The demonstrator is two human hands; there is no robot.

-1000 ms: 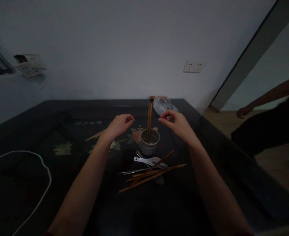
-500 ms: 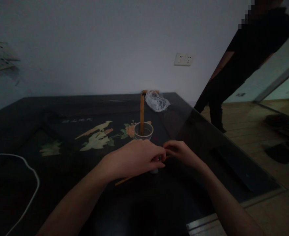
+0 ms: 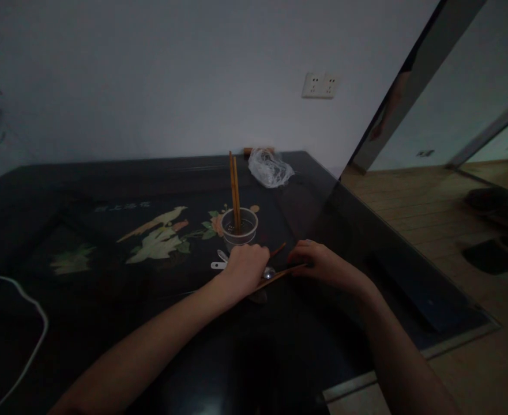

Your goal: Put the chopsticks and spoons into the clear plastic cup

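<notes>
My left hand [image 3: 245, 268] is closed over a small bundle on the dark table. Spoon handles [image 3: 218, 266], pale with holes in them, stick out on its left side, and a shiny spoon bowl [image 3: 269, 273] shows on its right. A wooden chopstick [image 3: 279, 275] slants from under that hand towards my right hand [image 3: 320, 262], whose curled fingers pinch its far end. Another stick tip [image 3: 278, 250] pokes out above the left knuckles. Just behind stands a round holder [image 3: 254, 231] with a perforated bottom, with two chopsticks [image 3: 235, 193] upright in it.
A crumpled clear plastic bag [image 3: 270, 168] lies at the table's back edge by the wall. A white cable [image 3: 37, 305] curves along the left. A dark flat object [image 3: 413, 294] rests near the right edge. Part of a person's arm [image 3: 392, 106] shows beyond the wall corner.
My left hand has closed into a fist over the bundle, and spoon handles now show. My right hand is slightly farther from it. The view has shifted; the other person is mostly hidden.
</notes>
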